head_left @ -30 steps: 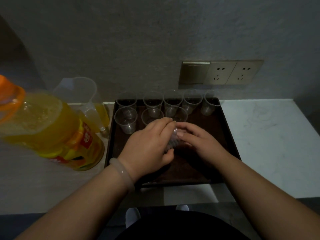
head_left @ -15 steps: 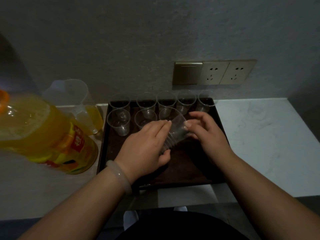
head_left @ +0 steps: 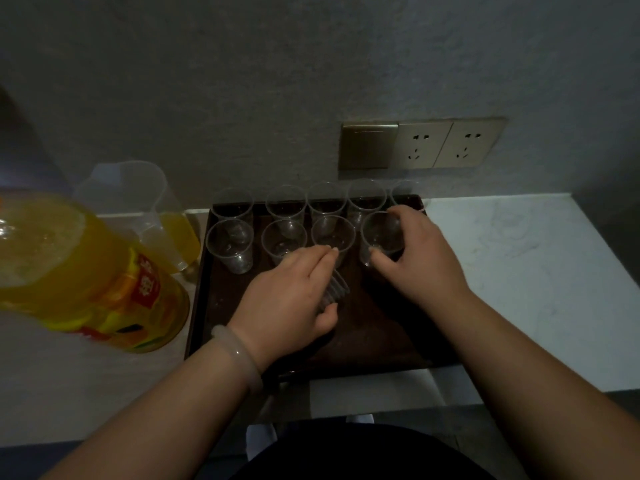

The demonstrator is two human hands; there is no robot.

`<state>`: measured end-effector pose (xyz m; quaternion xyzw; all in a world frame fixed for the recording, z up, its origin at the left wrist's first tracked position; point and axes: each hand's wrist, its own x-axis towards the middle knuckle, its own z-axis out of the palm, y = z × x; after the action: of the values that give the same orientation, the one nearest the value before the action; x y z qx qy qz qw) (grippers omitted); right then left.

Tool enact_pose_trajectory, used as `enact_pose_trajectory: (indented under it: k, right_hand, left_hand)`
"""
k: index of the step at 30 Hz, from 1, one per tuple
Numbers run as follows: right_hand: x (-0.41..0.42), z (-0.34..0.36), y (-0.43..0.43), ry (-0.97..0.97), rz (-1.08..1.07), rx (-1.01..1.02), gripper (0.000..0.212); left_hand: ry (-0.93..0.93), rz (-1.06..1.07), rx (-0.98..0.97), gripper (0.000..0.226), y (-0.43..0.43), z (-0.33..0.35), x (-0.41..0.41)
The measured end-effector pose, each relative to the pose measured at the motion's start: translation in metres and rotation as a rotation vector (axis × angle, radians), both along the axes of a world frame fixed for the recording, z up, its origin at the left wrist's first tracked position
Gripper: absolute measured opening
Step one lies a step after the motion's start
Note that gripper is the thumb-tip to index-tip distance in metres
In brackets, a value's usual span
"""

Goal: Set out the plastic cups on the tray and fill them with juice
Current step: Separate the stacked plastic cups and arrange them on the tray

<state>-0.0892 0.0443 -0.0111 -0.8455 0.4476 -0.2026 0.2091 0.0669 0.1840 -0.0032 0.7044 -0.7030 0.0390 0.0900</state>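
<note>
While left hand [head_left: 287, 299] and right hand [head_left: 417, 259] clutch cups [head_left: 380, 237], the tray [head_left: 381, 336] sits on a pale counter [head_left: 526, 292].

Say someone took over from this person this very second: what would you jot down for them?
Left hand holds the spare cup stack over the tray.
Right hand grips the fourth front-row cup, at its spot on the tray.
Done: back-row cups, five; front-row cups, three standing free.
Left: finish the front row, then pour; every cup looks empty.
Juice bottle and pitcher stand left of the tray.
</note>
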Motion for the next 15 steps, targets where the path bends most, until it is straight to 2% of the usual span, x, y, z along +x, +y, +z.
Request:
enact_pose_trajectory:
  k: [8,13,15]
  right_hand:
    - [0.0121,-0.0047,-0.0050,0.100,0.040,-0.023,0.051]
    - [0.0085,-0.0070,-0.0057,0.168,0.060,-0.023,0.061]
    - [0.0029,-0.0049,-0.0030,0.126,0.056,-0.074,0.061]
  left_hand:
    - [0.007,0.024,0.051,0.072,-0.0026,-0.0013,-0.0020]
    - [0.020,0.049,0.067,0.073,-0.0031,-0.0002,-0.0040]
    - [0.028,0.045,0.068,0.076,-0.0031,0.0001,-0.0045]
